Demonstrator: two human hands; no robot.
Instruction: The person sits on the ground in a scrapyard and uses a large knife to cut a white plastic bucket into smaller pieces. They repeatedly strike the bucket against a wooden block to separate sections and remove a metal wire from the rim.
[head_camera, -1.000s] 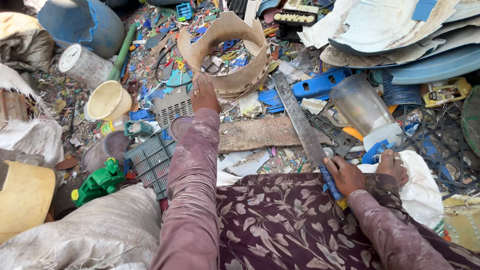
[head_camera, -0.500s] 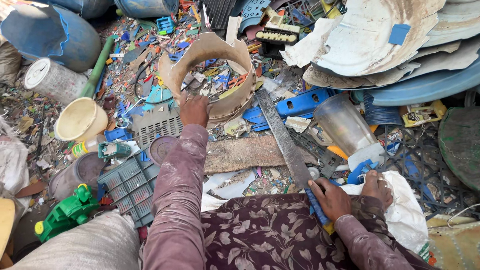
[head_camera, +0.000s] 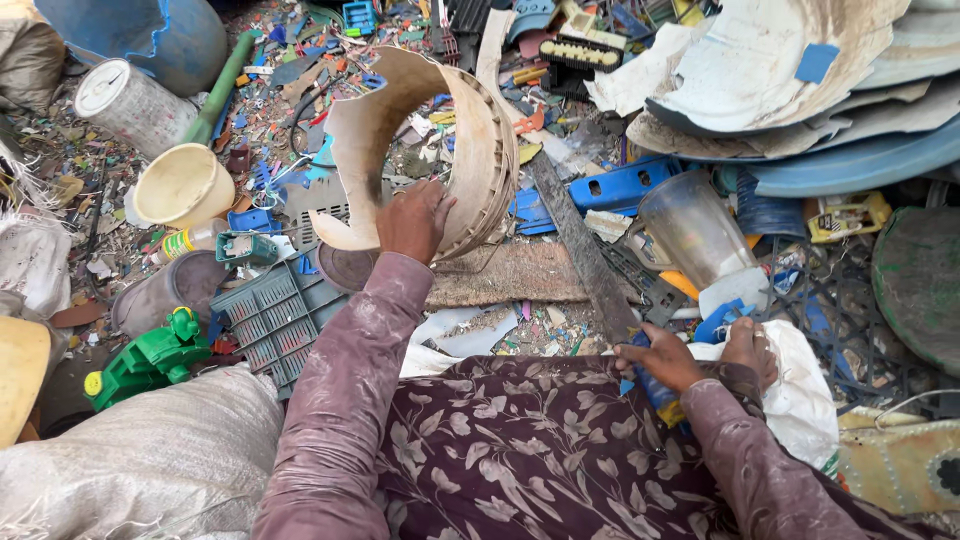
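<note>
My left hand (head_camera: 412, 222) grips the near rim of a broken beige plastic tub ring (head_camera: 470, 150), held tilted above a wooden plank (head_camera: 510, 274). My right hand (head_camera: 662, 360) is closed on the blue handle of a long machete (head_camera: 580, 245), whose blade lies slanted across the plank's right end and the scrap beyond it. Both arms wear a pale purple sleeve, over a dark floral cloth (head_camera: 520, 450) on my lap.
Plastic scrap covers the ground: a cream bucket (head_camera: 183, 184), a white can (head_camera: 128, 100), a blue drum (head_camera: 160, 35), grey crates (head_camera: 272, 318), a green toy piece (head_camera: 150, 357), a clear jug (head_camera: 697, 230), blue crate piece (head_camera: 625, 185), stacked white and blue sheets (head_camera: 800, 80), sacks (head_camera: 140, 460).
My left hand has pulled the beige ring nearer and turned it more on edge. My right hand with the machete has stayed nearly still.
</note>
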